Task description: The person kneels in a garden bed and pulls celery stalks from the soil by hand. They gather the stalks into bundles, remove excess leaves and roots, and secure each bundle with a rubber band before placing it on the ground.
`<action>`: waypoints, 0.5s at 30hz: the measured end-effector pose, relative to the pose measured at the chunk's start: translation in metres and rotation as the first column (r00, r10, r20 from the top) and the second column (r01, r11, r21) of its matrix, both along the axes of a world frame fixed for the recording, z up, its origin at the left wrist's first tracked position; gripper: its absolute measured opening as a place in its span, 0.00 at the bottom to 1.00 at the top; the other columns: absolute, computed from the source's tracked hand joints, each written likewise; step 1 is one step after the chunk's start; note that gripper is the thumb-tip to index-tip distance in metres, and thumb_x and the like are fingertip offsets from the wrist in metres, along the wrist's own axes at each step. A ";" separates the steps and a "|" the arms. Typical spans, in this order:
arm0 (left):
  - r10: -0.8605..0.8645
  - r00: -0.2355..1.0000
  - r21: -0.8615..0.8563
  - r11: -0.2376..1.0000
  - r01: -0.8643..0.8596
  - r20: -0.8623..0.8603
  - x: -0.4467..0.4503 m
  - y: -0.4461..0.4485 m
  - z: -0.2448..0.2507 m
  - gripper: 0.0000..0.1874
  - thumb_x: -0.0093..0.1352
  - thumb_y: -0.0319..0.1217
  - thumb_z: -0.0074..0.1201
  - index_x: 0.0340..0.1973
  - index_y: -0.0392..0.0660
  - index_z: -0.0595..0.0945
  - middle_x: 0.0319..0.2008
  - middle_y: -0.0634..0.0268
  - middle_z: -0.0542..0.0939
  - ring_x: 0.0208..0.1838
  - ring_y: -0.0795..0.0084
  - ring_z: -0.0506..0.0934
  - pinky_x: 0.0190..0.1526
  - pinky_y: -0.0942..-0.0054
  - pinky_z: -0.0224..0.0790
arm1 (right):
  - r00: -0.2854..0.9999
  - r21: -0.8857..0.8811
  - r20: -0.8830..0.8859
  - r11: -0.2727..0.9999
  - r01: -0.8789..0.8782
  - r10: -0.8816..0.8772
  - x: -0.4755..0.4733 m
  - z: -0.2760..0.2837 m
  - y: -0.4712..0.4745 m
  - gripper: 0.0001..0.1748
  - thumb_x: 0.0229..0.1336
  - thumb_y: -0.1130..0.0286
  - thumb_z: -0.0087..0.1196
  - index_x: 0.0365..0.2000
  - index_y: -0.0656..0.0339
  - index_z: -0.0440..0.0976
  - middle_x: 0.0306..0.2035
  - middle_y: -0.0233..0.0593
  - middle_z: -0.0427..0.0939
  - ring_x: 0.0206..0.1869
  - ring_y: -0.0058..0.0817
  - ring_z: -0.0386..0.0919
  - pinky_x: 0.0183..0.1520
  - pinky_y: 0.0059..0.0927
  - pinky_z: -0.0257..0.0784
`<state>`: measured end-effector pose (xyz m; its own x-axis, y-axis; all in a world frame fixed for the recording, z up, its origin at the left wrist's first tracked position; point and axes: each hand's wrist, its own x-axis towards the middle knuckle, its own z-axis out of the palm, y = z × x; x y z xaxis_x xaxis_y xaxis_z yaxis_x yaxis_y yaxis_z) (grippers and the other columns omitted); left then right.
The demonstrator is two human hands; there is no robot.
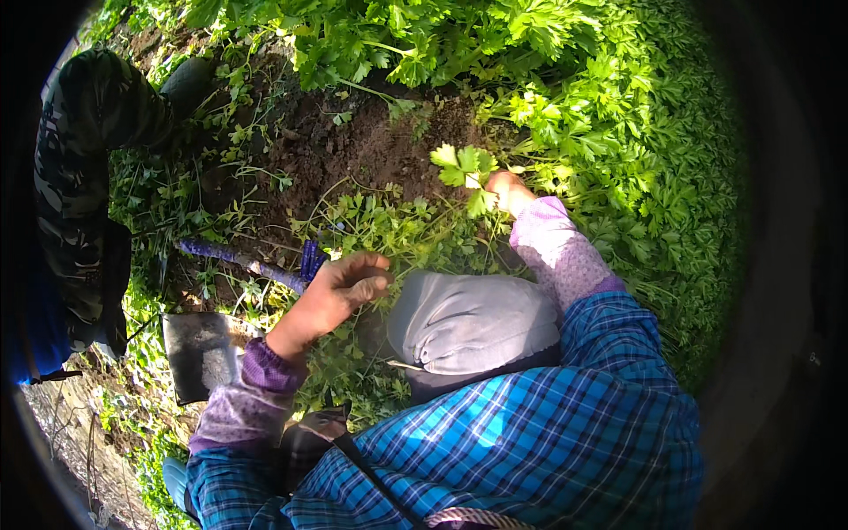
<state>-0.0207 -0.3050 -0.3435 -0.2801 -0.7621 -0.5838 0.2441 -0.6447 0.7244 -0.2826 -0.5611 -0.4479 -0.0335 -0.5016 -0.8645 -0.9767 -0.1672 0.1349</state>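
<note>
My left hand (338, 291) hovers over trampled leafy stems, its thumb and fingers curved and apart, with nothing seen between them. Close behind it lie a purple-wrapped rod (242, 264) and a bundle of purple ties (310, 260). My right hand (509, 192) reaches low into the edge of the standing celery-like plants (563, 132). A leafy sprig (466, 173) shows beside its fingers. Its fingertips are partly hidden, so whether it grips a stem cannot be told. My knee in grey trousers (477, 321) is bent between both arms.
Another person's camouflage-clad leg (73, 199) and dark shoe (189, 83) are at the left. A dark flat sheet or panel (205, 354) lies left of my left forearm. Bare soil (358, 146) shows beyond the cut or fallen greens (397, 225). Dense plants fill the right side.
</note>
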 end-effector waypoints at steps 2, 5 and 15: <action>0.209 0.976 0.192 0.962 -0.193 -0.067 -0.044 -0.044 -0.045 0.38 0.75 0.49 0.58 0.68 0.31 0.68 0.58 0.50 0.81 0.63 0.60 0.78 0.64 0.63 0.72 | 0.948 0.120 0.253 0.966 -0.228 0.192 0.027 0.008 0.029 0.18 0.66 0.72 0.50 0.52 0.71 0.78 0.50 0.55 0.82 0.53 0.45 0.81 0.56 0.42 0.77; 0.550 0.741 0.450 0.813 -0.370 -0.384 -0.092 -0.093 -0.105 0.37 0.78 0.54 0.50 0.68 0.36 0.68 0.59 0.51 0.81 0.60 0.60 0.79 0.63 0.54 0.73 | 0.747 0.171 0.597 0.865 -0.472 0.290 0.060 0.015 0.051 0.20 0.60 0.70 0.53 0.49 0.69 0.81 0.51 0.53 0.83 0.56 0.46 0.81 0.58 0.42 0.76; 0.854 0.483 0.646 0.480 -0.593 -0.191 -0.056 -0.034 -0.144 0.13 0.81 0.38 0.42 0.50 0.41 0.72 0.31 0.68 0.75 0.29 0.75 0.75 0.36 0.66 0.78 | 0.758 -0.044 -0.298 0.785 -0.618 0.580 0.024 -0.056 -0.148 0.22 0.70 0.59 0.53 0.60 0.54 0.77 0.67 0.22 0.75 0.71 0.30 0.70 0.68 0.42 0.68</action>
